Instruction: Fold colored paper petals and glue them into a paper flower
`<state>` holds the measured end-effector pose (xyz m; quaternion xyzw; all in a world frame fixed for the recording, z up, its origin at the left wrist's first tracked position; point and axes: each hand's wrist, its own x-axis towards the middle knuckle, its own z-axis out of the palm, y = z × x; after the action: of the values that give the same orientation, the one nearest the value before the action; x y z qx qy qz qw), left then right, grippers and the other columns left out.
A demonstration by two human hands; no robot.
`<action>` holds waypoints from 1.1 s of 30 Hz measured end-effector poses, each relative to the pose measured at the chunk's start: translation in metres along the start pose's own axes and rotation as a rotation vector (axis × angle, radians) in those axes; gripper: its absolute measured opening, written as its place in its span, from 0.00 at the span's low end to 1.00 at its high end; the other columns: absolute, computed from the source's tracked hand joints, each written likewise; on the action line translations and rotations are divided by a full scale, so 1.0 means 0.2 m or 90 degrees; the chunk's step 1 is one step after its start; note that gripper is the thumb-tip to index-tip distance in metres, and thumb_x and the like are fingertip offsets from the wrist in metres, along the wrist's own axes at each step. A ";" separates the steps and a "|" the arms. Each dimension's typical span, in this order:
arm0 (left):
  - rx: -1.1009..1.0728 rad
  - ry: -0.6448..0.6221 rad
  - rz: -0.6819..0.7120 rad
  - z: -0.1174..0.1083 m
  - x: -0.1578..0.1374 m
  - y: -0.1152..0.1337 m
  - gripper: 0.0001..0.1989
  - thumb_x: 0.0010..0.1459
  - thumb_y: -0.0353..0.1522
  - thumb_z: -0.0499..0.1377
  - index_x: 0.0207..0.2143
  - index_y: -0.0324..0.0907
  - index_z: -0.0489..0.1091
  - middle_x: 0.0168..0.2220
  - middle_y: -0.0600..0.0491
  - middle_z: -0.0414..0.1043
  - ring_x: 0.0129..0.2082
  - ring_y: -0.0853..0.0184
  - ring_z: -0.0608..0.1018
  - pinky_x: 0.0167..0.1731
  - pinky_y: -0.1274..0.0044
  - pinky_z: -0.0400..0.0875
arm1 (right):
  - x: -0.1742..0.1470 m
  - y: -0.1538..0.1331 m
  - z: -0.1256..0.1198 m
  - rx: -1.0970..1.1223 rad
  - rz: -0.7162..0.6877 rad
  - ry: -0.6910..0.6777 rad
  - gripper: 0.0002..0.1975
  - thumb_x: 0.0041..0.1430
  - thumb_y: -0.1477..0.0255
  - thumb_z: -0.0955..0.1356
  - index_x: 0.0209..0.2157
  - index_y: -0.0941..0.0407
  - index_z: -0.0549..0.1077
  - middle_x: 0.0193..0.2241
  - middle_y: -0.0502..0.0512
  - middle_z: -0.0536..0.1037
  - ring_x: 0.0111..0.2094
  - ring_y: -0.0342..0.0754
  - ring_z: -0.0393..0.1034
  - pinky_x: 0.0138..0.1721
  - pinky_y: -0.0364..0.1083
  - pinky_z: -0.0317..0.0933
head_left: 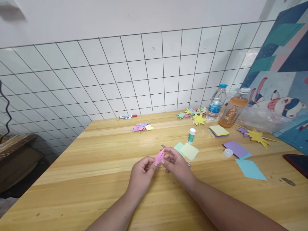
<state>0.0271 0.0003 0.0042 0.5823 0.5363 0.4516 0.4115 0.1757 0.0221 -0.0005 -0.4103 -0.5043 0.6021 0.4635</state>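
A small pink piece of folded paper [159, 156], pointed at its top, is held up between my two hands just above the wooden table. My left hand [142, 171] pinches its lower left edge between thumb and fingers. On the other side, my right hand [177, 164] has its thumb at the paper's lower right and a fingertip near the upper point. Just beyond my right hand lie a pale yellow paper square [189, 151] and a mint green sheet [179, 149] partly under it. A white-capped glue stick [191, 136] stands upright behind them.
Folded paper stars [142, 127] lie at the back middle, more [198, 119] at the back right. A water bottle [216, 102] and an orange drink bottle [233, 110] stand beside them. To the right are a paper stack [218, 131], purple paper [237, 149] and a blue sheet [250, 169].
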 end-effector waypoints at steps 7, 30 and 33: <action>0.038 0.015 0.006 0.00 0.00 0.01 0.10 0.51 0.38 0.59 0.33 0.41 0.72 0.29 0.53 0.73 0.29 0.66 0.73 0.29 0.79 0.65 | -0.01 -0.01 -0.01 -0.164 -0.092 0.029 0.11 0.52 0.72 0.66 0.40 0.55 0.64 0.29 0.50 0.75 0.30 0.44 0.68 0.30 0.43 0.60; 0.044 0.036 0.025 -0.02 0.02 0.01 0.10 0.53 0.39 0.57 0.30 0.41 0.70 0.30 0.52 0.74 0.31 0.65 0.75 0.31 0.77 0.68 | 0.00 0.01 -0.02 -0.291 -0.109 -0.002 0.05 0.53 0.73 0.63 0.31 0.55 0.70 0.27 0.50 0.74 0.30 0.46 0.70 0.33 0.44 0.62; 0.002 -0.004 0.007 -0.01 0.02 0.00 0.10 0.52 0.38 0.59 0.31 0.40 0.69 0.31 0.51 0.74 0.31 0.66 0.75 0.32 0.77 0.68 | -0.01 0.01 -0.02 -0.326 -0.132 0.006 0.05 0.53 0.73 0.63 0.31 0.55 0.70 0.28 0.50 0.74 0.30 0.46 0.69 0.31 0.44 0.62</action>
<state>0.0252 0.0039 0.0059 0.5874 0.5325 0.4511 0.4097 0.1794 0.0212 -0.0025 -0.4631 -0.6774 0.4022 0.4061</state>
